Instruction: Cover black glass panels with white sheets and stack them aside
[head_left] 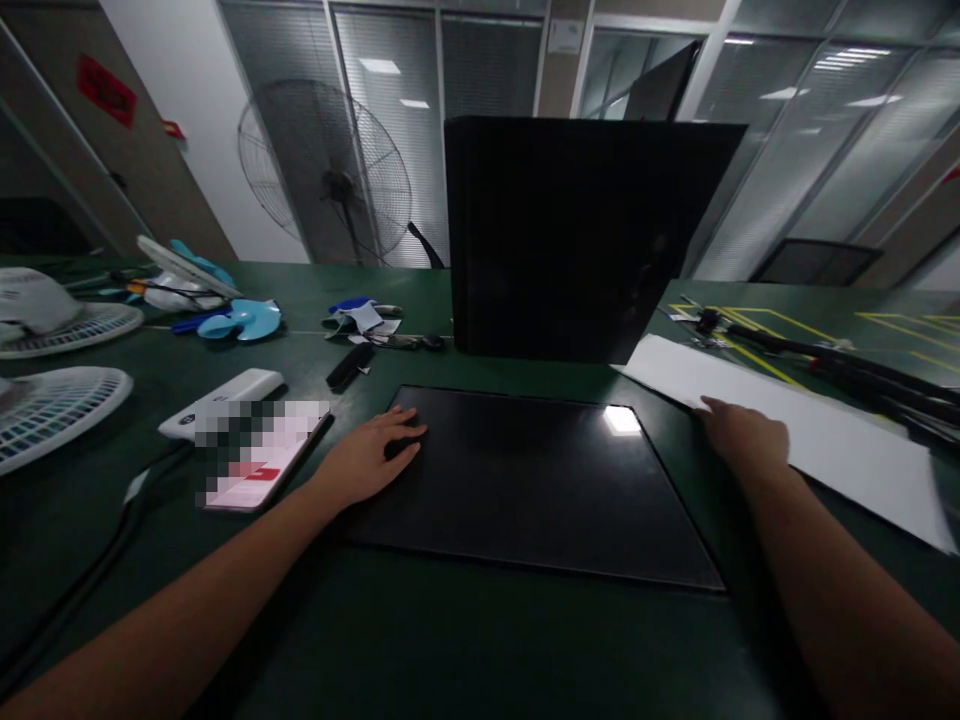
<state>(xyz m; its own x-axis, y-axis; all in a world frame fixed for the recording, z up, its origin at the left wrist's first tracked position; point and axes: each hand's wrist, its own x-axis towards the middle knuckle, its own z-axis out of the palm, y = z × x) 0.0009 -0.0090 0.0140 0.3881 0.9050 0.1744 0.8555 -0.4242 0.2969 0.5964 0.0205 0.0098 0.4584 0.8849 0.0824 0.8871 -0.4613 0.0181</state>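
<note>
Forearms (202,590) lay at seven and five o'clock. Left hand (367,460), fingers spread, rested on black panel (525,490) at ten o'clock; right hand (750,440) met white sheet (855,460), grip indeterminable.

A dark green tabletop (480,640) is carrying a flat black panel (517,480), while a white sheet (862,465) is lying to its right, with black rods (862,370) resting beyond. Towards the left, a phone (259,480), a white device (232,392), a small black object (349,368), a light-blue fan blade (244,320) and a round white grille (64,400) are lying.
</note>
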